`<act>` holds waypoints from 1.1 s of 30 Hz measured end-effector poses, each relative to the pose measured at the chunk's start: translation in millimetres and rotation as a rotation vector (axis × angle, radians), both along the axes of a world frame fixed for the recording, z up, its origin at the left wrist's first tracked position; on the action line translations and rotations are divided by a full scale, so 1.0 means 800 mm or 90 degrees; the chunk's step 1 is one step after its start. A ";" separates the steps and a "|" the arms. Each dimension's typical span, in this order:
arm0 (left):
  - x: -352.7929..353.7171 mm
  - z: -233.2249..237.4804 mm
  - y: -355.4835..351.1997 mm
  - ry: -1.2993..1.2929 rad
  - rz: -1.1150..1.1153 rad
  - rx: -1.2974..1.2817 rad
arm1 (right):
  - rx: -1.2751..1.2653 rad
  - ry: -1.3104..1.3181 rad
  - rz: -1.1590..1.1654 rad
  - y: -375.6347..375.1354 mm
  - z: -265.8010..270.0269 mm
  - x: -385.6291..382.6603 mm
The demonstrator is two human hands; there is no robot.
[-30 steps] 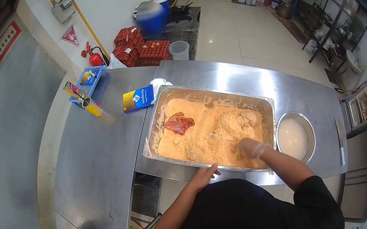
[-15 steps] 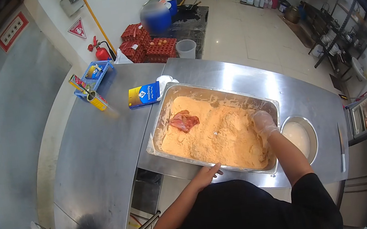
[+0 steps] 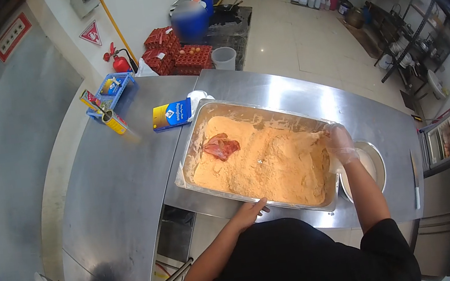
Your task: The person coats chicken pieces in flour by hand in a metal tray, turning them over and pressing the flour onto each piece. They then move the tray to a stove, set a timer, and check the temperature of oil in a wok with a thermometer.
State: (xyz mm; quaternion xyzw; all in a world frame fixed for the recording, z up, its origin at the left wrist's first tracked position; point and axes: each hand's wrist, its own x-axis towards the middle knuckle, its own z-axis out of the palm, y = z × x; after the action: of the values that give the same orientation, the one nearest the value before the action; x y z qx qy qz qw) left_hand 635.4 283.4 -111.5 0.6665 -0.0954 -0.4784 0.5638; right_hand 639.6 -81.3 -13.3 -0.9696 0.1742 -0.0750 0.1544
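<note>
A large metal tray (image 3: 183,171) holds orange-tinted flour (image 3: 273,162), heaped unevenly. On the flour at the tray's left lies a piece of raw red meat (image 3: 221,147). My left hand (image 3: 250,214) is bare and rests at the tray's near rim, its fingers apart. My right hand (image 3: 341,143), in a clear plastic glove, is over the tray's right rim; its fingers are blurred, and whether they hold anything cannot be made out. Partly under my right wrist stands a round metal bowl (image 3: 378,168) of pale liquid.
Left of the tray are a blue and yellow box (image 3: 171,115), a yellow can (image 3: 114,122) and a blue basket (image 3: 125,85). A knife (image 3: 415,178) lies at the right of the metal table (image 3: 113,195). Red egg trays (image 3: 193,59) and a plastic bucket (image 3: 224,59) stand beyond.
My right hand has risen out of the flour and moved right, to the tray's rim near the bowl. My left hand stays at the near rim. The view has shifted slightly.
</note>
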 end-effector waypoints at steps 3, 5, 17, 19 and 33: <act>0.000 -0.017 0.002 0.002 0.010 -0.047 | -0.039 -0.079 0.068 0.016 0.008 0.006; -0.005 -0.015 0.005 0.004 -0.002 -0.023 | -0.030 -0.075 0.076 0.017 0.006 0.003; -0.002 -0.019 0.005 -0.002 -0.002 -0.018 | 0.231 -0.034 0.062 -0.009 0.024 -0.006; -0.003 -0.023 0.004 -0.003 0.002 -0.023 | 0.001 -0.079 0.153 -0.032 -0.001 -0.012; -0.002 -0.025 0.004 0.002 0.006 -0.045 | -0.309 0.378 0.030 0.083 -0.075 0.046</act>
State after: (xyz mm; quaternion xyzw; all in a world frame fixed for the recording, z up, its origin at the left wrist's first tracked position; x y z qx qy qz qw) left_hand 633.9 286.7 -131.8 0.6457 -0.1078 -0.4732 0.5896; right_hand 676.3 -15.1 -73.0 -0.9611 0.1665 0.1736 -0.1354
